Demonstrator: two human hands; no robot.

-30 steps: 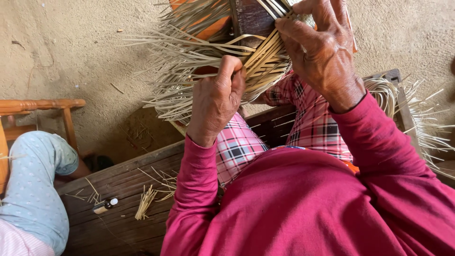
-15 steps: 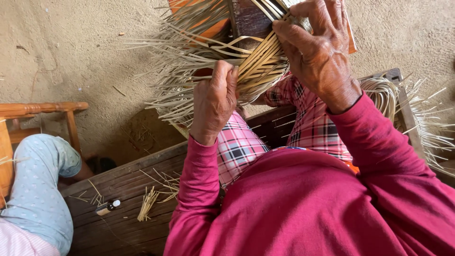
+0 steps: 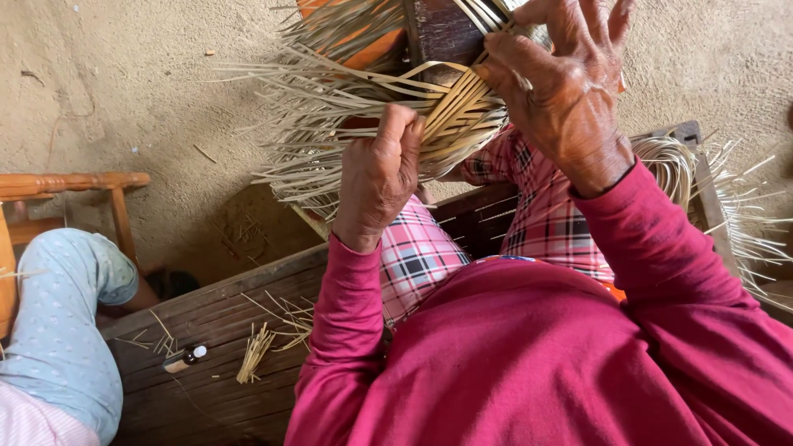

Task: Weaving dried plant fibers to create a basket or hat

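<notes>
The left hand (image 3: 382,177) is clenched around a bundle of flat, pale straw-coloured cane strips (image 3: 450,116), thumb and fingers wrapped over them where they bend out of the half-woven cane basket (image 3: 388,91). The right hand (image 3: 562,91) lies just above and to the right, its grip pinching the same strips against a dark wooden block (image 3: 442,29) that the weaving wraps around. The strips sit between the two hands, held up over the person's lap.

The strips are thin, ribbon-like and glossy, some bowed into loops; their loose ends fan out leftward in a bristly spray over the dusty grey concrete floor (image 3: 124,91). Both arms wear crimson knit sleeves (image 3: 652,239) over pink plaid trousers (image 3: 417,256).

Below lies a dark, rough-grained plank bench (image 3: 206,347), carrying a small tuft of short cane offcuts (image 3: 254,363) and a tiny dark bottle with a white cap (image 3: 192,356). At the left, another person's leg in pale blue dotted cloth (image 3: 58,330) rests near a reddish wooden chair frame (image 3: 74,183).
</notes>
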